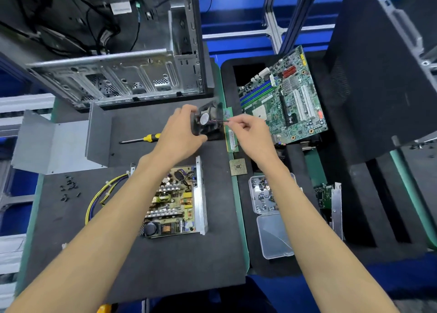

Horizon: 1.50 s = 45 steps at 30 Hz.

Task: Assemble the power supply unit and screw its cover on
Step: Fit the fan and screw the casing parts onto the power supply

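The open power supply unit (179, 201) lies on the dark mat below my arms, its circuit board exposed and yellow and blue wires (99, 194) trailing left. Its grey bent metal cover (59, 142) rests at the left. My left hand (179, 135) grips a black fan (208, 120) held up above the mat. My right hand (250, 133) pinches the fan's thin cable near the fan's right side. A yellow-handled screwdriver (142, 139) lies left of my left hand. Several black screws (69, 187) are scattered at the mat's left.
An open computer case (113, 76) stands at the back left. A motherboard (283, 99) lies on black foam at the right, with a RAM stick (231, 137) and a CPU (238, 167) beside it. A clear box of screws (267, 194) sits right of the unit.
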Tool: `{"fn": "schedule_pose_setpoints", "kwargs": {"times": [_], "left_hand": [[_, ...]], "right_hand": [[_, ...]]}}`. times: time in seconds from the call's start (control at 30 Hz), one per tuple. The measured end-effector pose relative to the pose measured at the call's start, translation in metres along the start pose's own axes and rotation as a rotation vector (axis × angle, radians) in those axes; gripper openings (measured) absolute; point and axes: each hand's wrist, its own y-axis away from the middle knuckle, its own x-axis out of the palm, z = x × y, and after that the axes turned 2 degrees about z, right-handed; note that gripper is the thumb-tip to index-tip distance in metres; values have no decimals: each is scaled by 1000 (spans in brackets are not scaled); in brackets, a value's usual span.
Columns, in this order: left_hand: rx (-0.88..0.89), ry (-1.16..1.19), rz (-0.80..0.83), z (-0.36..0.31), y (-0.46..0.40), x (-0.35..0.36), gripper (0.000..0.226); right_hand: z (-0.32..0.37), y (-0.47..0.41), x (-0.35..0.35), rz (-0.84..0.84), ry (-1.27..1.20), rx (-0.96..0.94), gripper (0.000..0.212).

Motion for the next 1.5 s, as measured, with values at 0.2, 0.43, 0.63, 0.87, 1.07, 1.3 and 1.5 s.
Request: {"fn": "schedule_pose_setpoints", "kwargs": {"times": [0.2,0.43,0.63,0.87,1.07,1.3,1.5], "left_hand": [[125,-16,42,-11,4,-15,109],[242,246,148,-27,29,-35,104],[310,600,144,-36,60,-58,48],[75,1214,234,-23,84,-71,34],[-65,1523,338,-2,102,-67,39],[-78,1578,495,26,120,-68,55],[75,1105,169,43,126,-90,45]], "right_hand": [[38,12,-14,41,-76,-200,16],[65,25,-25,41,-285,-329,16],[88,41,-25,121,-594,-274,21],[115,55,-24,316,-1086,-169,47],[115,79,20,400,-127,-285,59],[95,100,52,417,55,-363,87],[87,106,72,240,165,-534,95]]}}
